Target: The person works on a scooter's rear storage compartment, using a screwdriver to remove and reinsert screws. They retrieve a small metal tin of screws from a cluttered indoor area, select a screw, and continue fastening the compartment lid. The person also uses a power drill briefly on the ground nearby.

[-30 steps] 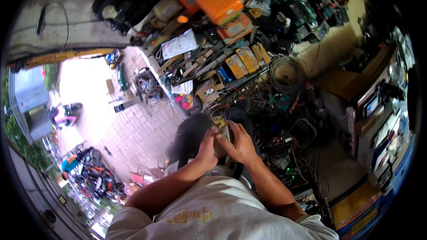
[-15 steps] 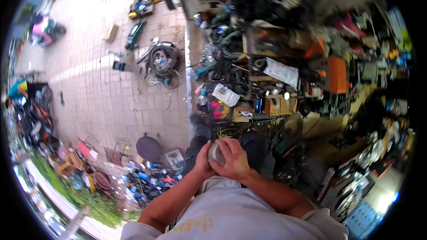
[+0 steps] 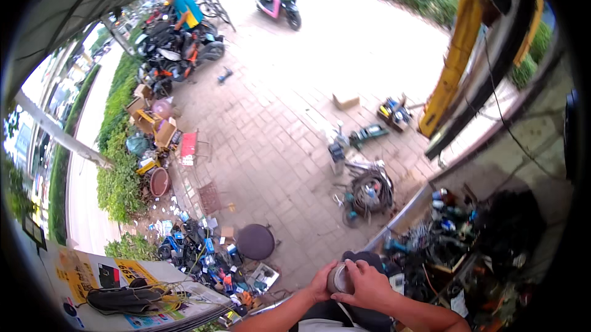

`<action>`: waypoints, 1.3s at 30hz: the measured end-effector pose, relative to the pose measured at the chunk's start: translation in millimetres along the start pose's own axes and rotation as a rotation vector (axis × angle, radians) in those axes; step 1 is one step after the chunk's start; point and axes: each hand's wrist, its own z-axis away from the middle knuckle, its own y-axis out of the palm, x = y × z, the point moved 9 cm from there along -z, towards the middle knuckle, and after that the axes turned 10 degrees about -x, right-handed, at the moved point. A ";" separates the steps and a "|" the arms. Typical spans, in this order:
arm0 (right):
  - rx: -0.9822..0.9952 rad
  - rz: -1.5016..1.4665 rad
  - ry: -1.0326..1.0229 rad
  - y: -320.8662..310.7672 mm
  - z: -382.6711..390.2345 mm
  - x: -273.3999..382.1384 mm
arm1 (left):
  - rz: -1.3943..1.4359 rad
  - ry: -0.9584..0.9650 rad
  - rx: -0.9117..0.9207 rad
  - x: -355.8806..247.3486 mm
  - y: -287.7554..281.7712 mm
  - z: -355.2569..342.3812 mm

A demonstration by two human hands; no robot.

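Near the lower middle I hold a round, grey-tan cylinder (image 3: 340, 278) with a pale flat end, of a kind I cannot make out. Its left side rests against my left hand (image 3: 321, 283), whose fingers curl around it. Across the right side and top lie the fingers of my right hand (image 3: 368, 285), with the thumb along the lower edge. Both hands touch the cylinder, close together above my dark-trousered legs. Its underside is hidden by the palms.
A dark round stool (image 3: 255, 241) stands left of my hands, beside a heap of small parts (image 3: 200, 261). Ahead lie coiled cable (image 3: 371, 190) and a green tool (image 3: 368, 135) on paving. Cluttered shop goods (image 3: 446, 224) fill the right. A person (image 3: 188, 9) bends over scooters, far left.
My view has swung left and up, from the shop clutter toward the paving and street. Both hands keep their hold on the cylinder, with only slight finger shifts.
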 end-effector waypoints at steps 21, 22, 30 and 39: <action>0.480 0.184 -0.697 242.1 -612.7 220.4 | 0.438 0.467 0.130 -562.3 -311.4 -103.5; 0.364 0.106 -0.740 244.8 -661.6 230.6 | 0.309 0.530 0.177 -628.3 -332.5 -142.5; 0.454 0.246 -1.038 241.6 -1009.6 384.4 | 0.354 0.492 0.060 -989.5 -384.7 -166.0; 0.496 0.203 -1.579 239.1 -1360.8 656.1 | 0.215 0.675 -0.212 -1427.0 -433.0 -28.5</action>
